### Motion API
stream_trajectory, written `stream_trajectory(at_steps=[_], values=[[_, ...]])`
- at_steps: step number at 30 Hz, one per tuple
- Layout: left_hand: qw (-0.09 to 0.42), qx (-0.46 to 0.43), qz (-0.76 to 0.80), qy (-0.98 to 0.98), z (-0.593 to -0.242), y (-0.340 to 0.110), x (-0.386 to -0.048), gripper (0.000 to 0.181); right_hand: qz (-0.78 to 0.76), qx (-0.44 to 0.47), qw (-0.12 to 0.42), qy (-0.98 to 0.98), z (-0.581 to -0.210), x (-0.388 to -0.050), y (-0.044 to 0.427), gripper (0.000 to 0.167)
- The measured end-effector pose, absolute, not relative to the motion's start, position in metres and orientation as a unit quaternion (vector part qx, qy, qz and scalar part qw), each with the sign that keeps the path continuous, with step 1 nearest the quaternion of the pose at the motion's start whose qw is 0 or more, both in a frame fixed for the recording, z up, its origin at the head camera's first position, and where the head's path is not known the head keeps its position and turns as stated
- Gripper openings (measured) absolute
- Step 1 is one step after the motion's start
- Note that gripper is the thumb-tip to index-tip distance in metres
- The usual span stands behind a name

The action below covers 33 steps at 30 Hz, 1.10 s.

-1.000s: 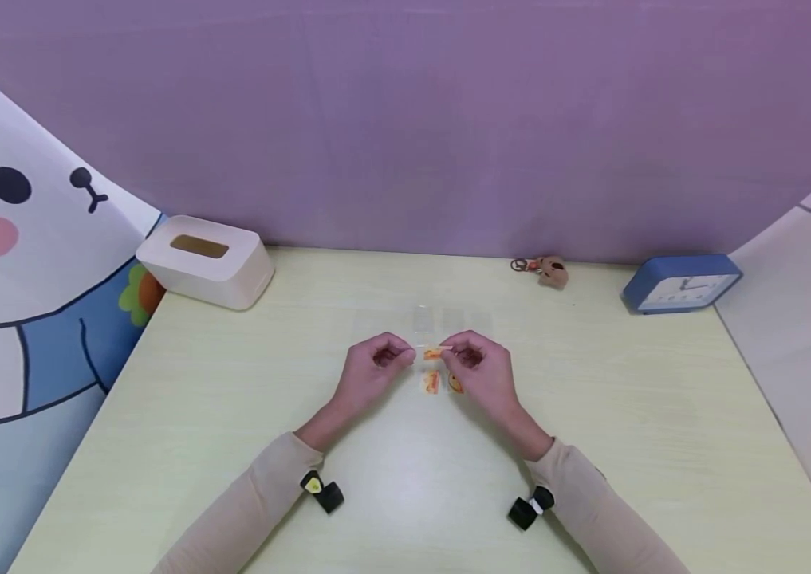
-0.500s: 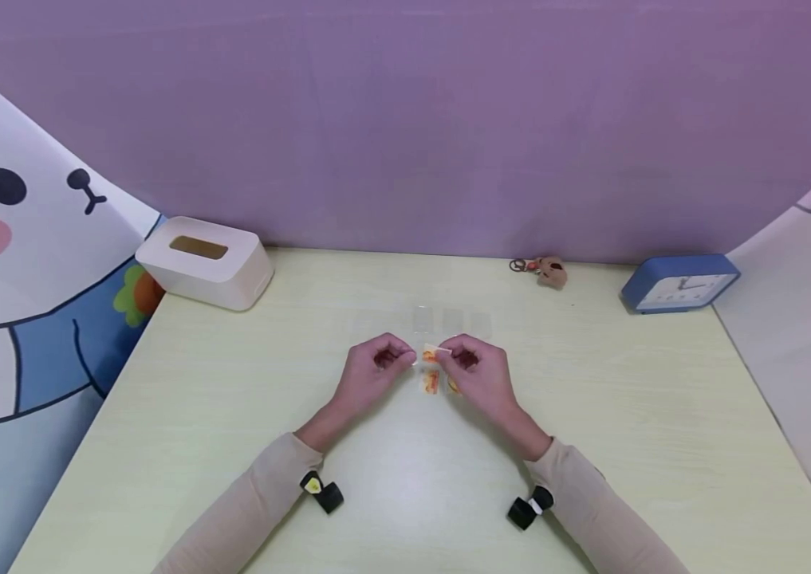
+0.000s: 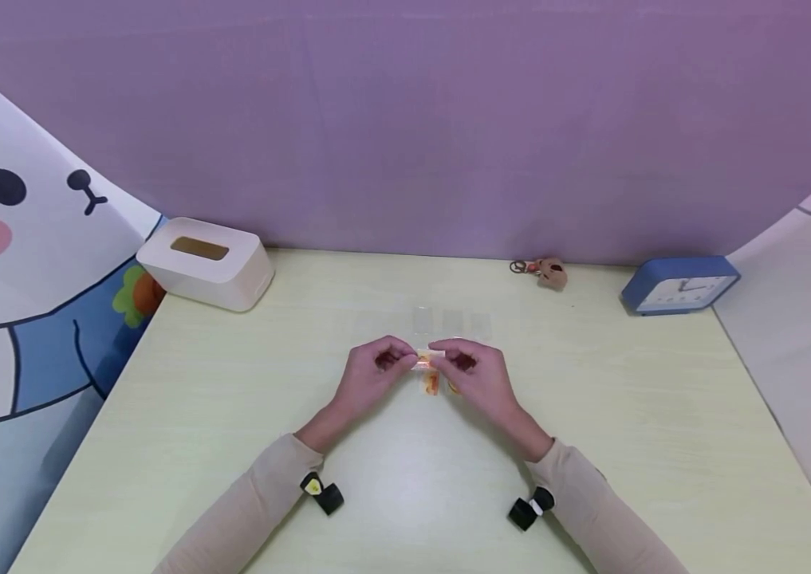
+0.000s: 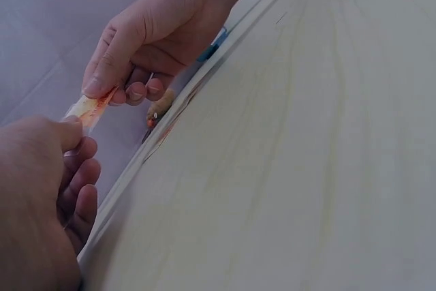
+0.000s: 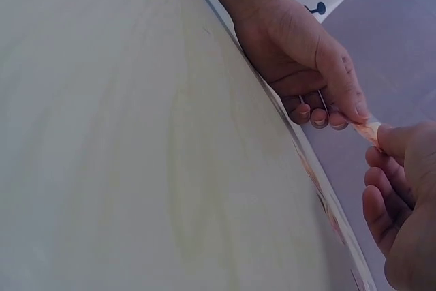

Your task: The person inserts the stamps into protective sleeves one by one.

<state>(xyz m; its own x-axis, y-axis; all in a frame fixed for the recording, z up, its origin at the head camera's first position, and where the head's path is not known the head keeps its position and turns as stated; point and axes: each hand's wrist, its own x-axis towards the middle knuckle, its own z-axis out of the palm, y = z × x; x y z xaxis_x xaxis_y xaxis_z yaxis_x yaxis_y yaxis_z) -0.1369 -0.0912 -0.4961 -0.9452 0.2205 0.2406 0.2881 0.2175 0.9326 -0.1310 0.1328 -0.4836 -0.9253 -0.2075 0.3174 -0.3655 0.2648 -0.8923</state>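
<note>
In the head view my left hand (image 3: 376, 367) and right hand (image 3: 475, 373) meet over the table's middle, fingertips almost touching. Between them is a small orange-and-white printed card (image 3: 424, 359), pinched by the right thumb and fingers. The left thumb and forefinger pinch a small clear plastic piece (image 4: 71, 110) that overlaps the card's near end in the left wrist view; whether the card is inside it I cannot tell. Below lie an orange printed piece (image 3: 431, 384) and another one (image 3: 454, 388), partly hidden by the right hand.
Several flat clear pieces, such as this clear rectangle (image 3: 423, 320), lie just beyond the hands. Along the back stand a white tissue box (image 3: 207, 263), a brown plush keychain (image 3: 551, 273) and a blue clock (image 3: 681, 285). A purple wall (image 3: 405, 127) rises behind.
The right hand has shifted slightly left, bringing the printed card up to the left fingertips and over the clear piece. The left hand stays nearly still.
</note>
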Motion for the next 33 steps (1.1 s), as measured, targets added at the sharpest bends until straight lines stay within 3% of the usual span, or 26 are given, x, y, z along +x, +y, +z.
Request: stream_trajectory(at_steps=[3, 10, 17, 20, 25, 33], values=[[0.032, -0.156, -0.609, -0.777, -0.4966, -0.0916, -0.137, 0.008, 0.593, 0.166, 0.064, -0.785, -0.4842, -0.1317, 0.134, 0.023], [0.036, -0.138, -0.611, -0.779, -0.4961, -0.0912, -0.1373, 0.01, 0.619, 0.113, 0.043, -0.776, -0.4803, -0.131, 0.1341, 0.004], [0.037, -0.162, -0.589, -0.791, -0.4956, -0.0926, -0.1369, 0.023, 0.61, 0.107, 0.04, -0.784, -0.4805, -0.1302, 0.1328, 0.004], [0.074, -0.199, -0.516, -0.83, -0.4956, -0.0944, -0.1369, 0.039, 0.606, 0.1, 0.047, -0.787, -0.4811, -0.1304, 0.1334, 0.003], [0.179, -0.268, -0.334, -0.886, -0.4922, -0.0981, -0.1356, 0.059, 0.603, 0.101, 0.053, -0.789, -0.4818, -0.1316, 0.1353, 0.002], [0.227, -0.316, -0.312, -0.867, -0.4905, -0.0982, -0.1362, 0.054, 0.608, 0.092, 0.042, -0.787, -0.4784, -0.1305, 0.1358, 0.004]])
